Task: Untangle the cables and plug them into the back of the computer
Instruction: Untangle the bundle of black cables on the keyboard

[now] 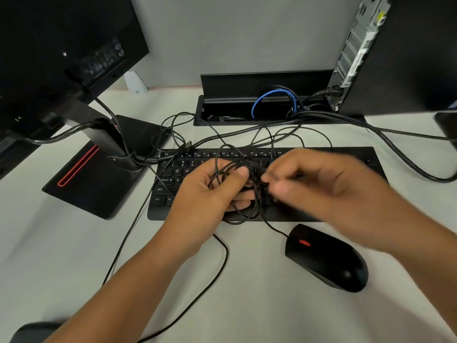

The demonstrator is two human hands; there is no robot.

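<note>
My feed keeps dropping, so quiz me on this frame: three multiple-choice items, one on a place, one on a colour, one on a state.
1. Where does the mouse lie?
A. on the keyboard
B. on the desk, nearer the camera than the keyboard, toward its right end
C. in the cable tray

2. What colour is the looped cable in the cable tray?
A. blue
B. red
C. yellow

3. What are the hands doing?
A. both flat on the desk
B. typing
C. left hand holds the tangled black cables; right hand pinches at them

Answers:
1 B, it sits on the pale desk below the keyboard.
2 A, the blue loop shows against the black tray.
3 C, cable loops wrap the left fingers above the keys.
</note>
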